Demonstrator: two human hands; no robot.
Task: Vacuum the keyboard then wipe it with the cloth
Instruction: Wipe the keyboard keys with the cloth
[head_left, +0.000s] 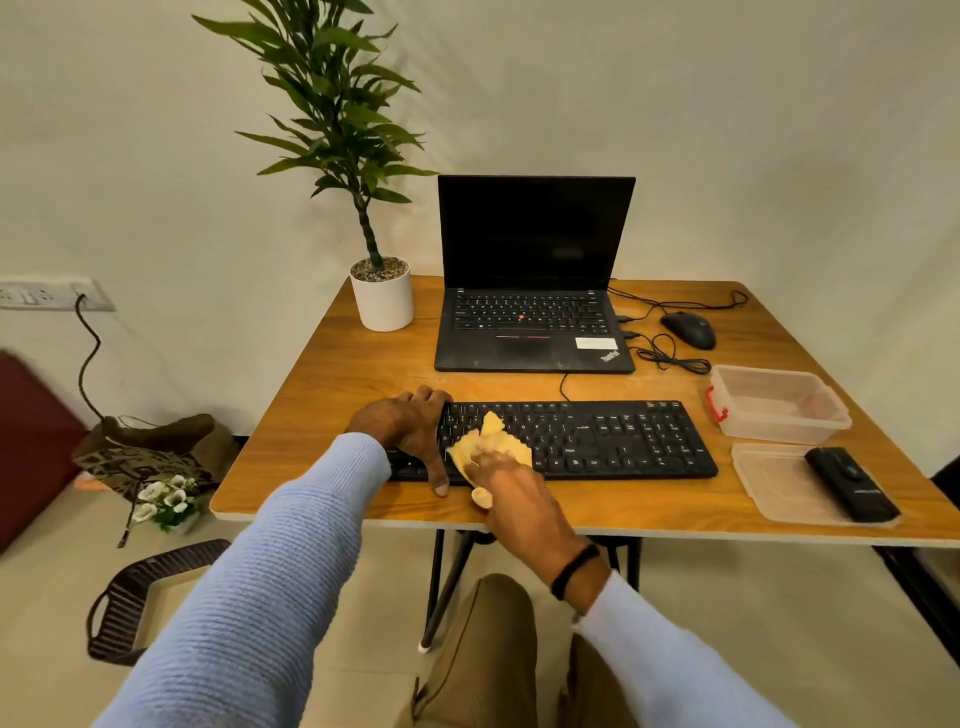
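on the far left a wall socket has a dark cord hanging from it. below it, on the floor, lie a brown bag, some white flowers and a dark basket.

next is the wooden table. a green plant in a white pot stands at its back left corner.

the left hand lies over the left end of the keyboard. its fingers curl over the far edge and its thumb is at the near edge, so it holds the keyboard. the keyboard is long, flat and black, with small white letters on the keys. it lies across the front middle of the table, and a thin black wire comes out of its back edge.

a crumpled yellow cloth lies on the left part of the keys. the right hand grips it, fingers bent down on it, with a bit of cloth poking out under the palm.

behind the keyboard stands an open black laptop with a dark screen. to its right are a black mouse and loose wires.

on the right are a clear plastic box and its flat lid. a small black vacuum lies on the lid.
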